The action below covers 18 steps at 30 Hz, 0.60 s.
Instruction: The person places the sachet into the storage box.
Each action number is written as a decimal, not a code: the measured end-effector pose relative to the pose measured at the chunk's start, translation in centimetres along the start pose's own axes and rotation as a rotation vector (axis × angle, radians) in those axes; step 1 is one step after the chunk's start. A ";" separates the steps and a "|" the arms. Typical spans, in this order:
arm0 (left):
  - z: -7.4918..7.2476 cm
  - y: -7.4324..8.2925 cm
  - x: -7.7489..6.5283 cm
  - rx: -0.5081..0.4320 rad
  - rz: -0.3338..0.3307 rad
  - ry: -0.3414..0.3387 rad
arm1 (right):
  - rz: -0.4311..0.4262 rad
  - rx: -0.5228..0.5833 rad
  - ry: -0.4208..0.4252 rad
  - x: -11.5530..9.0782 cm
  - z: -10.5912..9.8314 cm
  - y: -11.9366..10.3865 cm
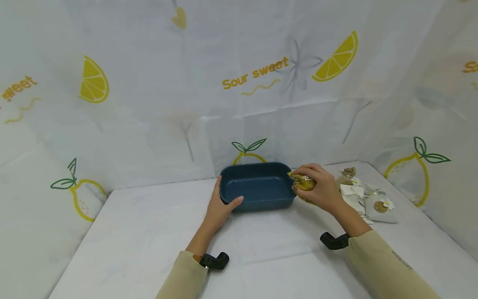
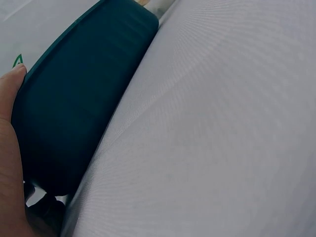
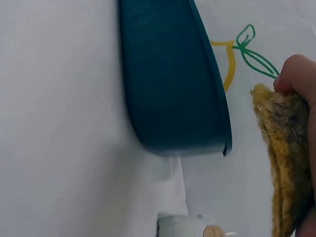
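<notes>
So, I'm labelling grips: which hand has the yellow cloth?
The right hand holds the yellow cloth; the left hand instead grips the blue tub.

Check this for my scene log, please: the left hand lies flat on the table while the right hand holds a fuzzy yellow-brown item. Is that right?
Not quite: the left hand isn't lying flat; the head view shows it gripping the left end of the blue basin. The right hand does hold a fuzzy yellow-brown item.
</notes>
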State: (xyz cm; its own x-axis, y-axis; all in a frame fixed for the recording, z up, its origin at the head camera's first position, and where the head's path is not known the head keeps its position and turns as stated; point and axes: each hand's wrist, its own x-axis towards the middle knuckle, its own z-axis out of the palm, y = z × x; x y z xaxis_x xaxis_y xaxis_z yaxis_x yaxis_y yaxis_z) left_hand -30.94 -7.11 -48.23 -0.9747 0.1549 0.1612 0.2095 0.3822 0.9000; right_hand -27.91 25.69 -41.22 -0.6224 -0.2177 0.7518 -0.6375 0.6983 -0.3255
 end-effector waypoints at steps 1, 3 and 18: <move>0.0 0.0 0.0 -0.001 0.002 0.000 | -0.009 0.006 -0.002 0.3 0.2 -0.1; 0.0 0.0 0.1 -0.002 0.005 0.000 | -0.014 0.032 -0.018 0.9 0.6 -0.4; 0.0 0.2 0.0 -0.012 0.007 0.010 | 0.111 0.121 -0.209 4.6 4.4 -1.1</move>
State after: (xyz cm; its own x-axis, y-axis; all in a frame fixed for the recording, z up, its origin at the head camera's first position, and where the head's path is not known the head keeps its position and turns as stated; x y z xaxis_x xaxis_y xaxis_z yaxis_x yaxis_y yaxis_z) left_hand -30.87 -7.00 -48.08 -0.9741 0.1479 0.1711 0.2150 0.3703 0.9037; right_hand -32.06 20.96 -39.91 -0.7639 -0.2888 0.5771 -0.6017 0.6419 -0.4754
